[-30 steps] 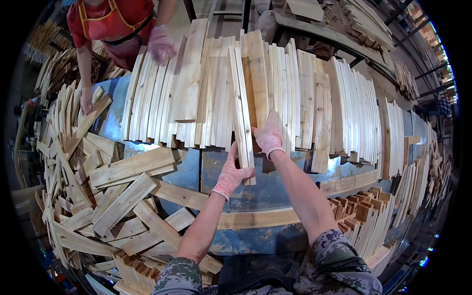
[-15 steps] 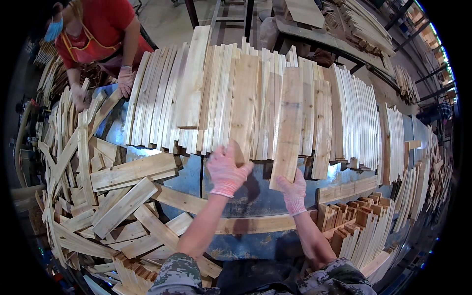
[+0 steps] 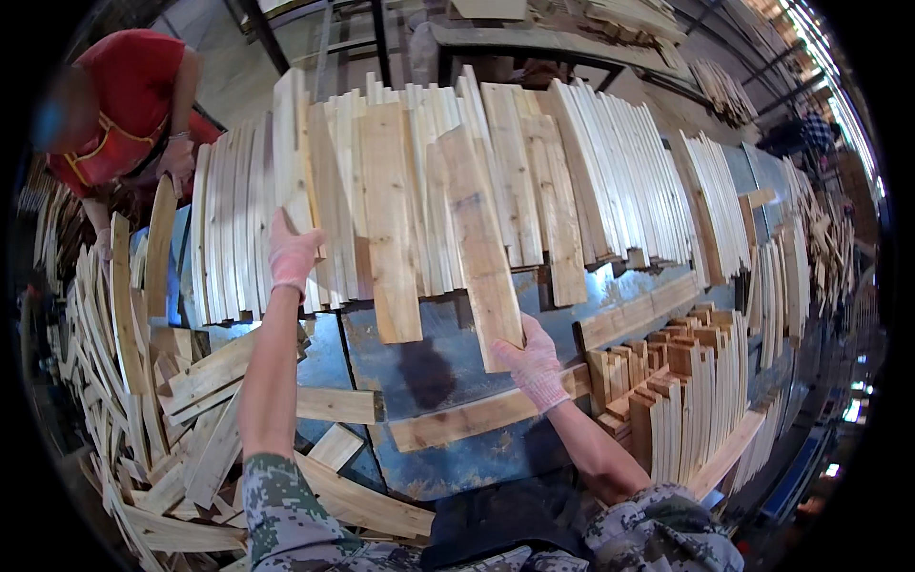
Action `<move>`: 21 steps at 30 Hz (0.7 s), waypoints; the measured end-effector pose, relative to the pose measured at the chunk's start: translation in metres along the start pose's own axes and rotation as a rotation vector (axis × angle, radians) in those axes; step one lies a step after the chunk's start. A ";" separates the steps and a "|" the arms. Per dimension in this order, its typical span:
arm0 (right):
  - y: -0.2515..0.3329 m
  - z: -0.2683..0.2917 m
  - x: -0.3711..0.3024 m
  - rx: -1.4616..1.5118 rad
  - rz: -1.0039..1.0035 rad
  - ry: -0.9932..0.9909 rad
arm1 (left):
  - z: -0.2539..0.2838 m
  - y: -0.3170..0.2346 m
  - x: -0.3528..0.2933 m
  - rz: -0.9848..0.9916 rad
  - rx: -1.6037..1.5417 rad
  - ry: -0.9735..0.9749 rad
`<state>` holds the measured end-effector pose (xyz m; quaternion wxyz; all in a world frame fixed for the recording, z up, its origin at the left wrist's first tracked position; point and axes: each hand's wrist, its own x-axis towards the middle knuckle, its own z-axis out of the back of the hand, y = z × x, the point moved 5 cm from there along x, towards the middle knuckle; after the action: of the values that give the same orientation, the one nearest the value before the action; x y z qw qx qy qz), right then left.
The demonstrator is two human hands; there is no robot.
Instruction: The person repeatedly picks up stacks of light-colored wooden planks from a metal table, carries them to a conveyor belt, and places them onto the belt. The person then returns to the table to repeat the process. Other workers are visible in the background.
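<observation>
Both hands wear pinkish-white work gloves. My left hand (image 3: 294, 255) grips the near end of a pale wooden board (image 3: 292, 153) that lies on top of the row of boards. Closed on the near end of a knotty wooden board (image 3: 479, 253) is my right hand (image 3: 531, 364), its thumb on the upper face; this board slants over the row. Between them, another wide board (image 3: 388, 229) sticks out toward me, untouched. The row of upright narrow boards (image 3: 624, 176) runs across the blue metal table (image 3: 443, 357).
Loose boards lie heaped at the left (image 3: 205, 448). Stacked short wood pieces (image 3: 701, 391) stand at the right, and a flat board (image 3: 491, 419) lies nearer me. A co-worker in a red top (image 3: 133, 95) handles boards at the far left.
My left hand has moved from the middle board to the one farther left. The middle board sticks out nearer to me now. My right hand keeps its board, now more slanted.
</observation>
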<state>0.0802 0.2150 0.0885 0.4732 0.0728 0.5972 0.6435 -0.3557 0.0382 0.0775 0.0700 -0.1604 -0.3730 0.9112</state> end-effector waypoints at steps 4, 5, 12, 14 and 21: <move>-0.017 0.005 -0.008 0.074 0.033 -0.012 | -0.012 -0.013 -0.100 0.037 -0.682 0.229; -0.022 0.006 -0.009 0.140 0.041 -0.008 | -0.019 -0.034 -0.141 0.073 -0.755 0.350; -0.003 0.007 -0.053 0.188 0.072 0.021 | -0.122 -0.024 -0.332 0.117 -0.920 0.449; -0.009 0.002 -0.070 0.198 0.033 0.040 | -0.145 -0.018 -0.353 0.183 -0.941 0.555; -0.033 -0.013 -0.089 -0.066 0.164 0.068 | -0.168 0.001 -0.355 0.303 -1.061 0.698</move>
<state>0.1371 0.1387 0.0998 0.4006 0.0842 0.5834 0.7015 0.0350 0.0602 0.0491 -0.0311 -0.5104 -0.7009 0.4973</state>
